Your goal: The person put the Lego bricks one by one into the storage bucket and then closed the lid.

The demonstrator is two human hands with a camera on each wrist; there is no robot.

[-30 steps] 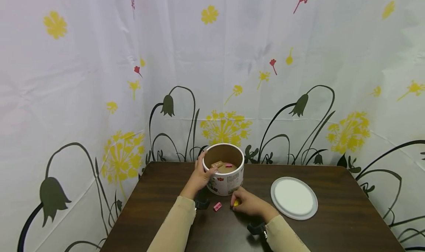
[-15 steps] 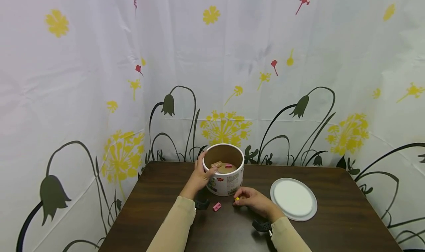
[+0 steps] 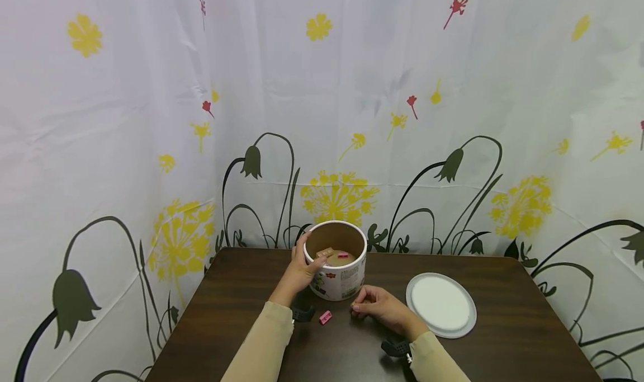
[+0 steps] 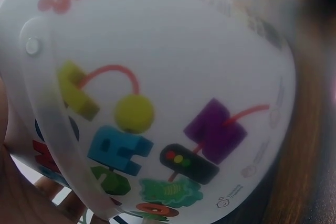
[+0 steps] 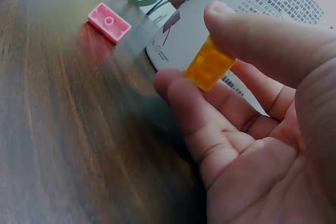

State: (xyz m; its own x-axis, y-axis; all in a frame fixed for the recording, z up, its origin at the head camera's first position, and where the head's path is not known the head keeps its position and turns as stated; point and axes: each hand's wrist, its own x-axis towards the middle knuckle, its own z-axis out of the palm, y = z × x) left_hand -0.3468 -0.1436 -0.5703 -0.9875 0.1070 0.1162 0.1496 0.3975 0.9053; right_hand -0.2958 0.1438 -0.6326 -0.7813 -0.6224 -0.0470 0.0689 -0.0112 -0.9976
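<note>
My left hand (image 3: pixel 298 269) holds a white round bucket (image 3: pixel 347 286) by its left side, with the thumb at the rim. Printed colourful letters and a white carry strap (image 4: pixel 50 103) show on its wall in the left wrist view. Inside the bucket lie a tan toy brick (image 3: pixel 325 253) and a pink one (image 3: pixel 342 255). Just in front of the bucket, my right hand (image 3: pixel 380 306) pinches a yellow-orange toy brick (image 5: pixel 211 65) between thumb and fingertips. Another pink toy brick (image 3: pixel 325 317) lies on the table between the hands, hollow side up in the right wrist view.
A white round lid (image 3: pixel 440 302) lies flat on the dark wooden table (image 3: pixel 241 292), to the right of my right hand. Behind the table hangs a white curtain (image 3: pixel 282 80) with printed flowers.
My right hand has shifted slightly and turned, and the yellow-orange brick between its fingers is now mostly hidden in the head view. My left hand keeps its hold on the bucket.
</note>
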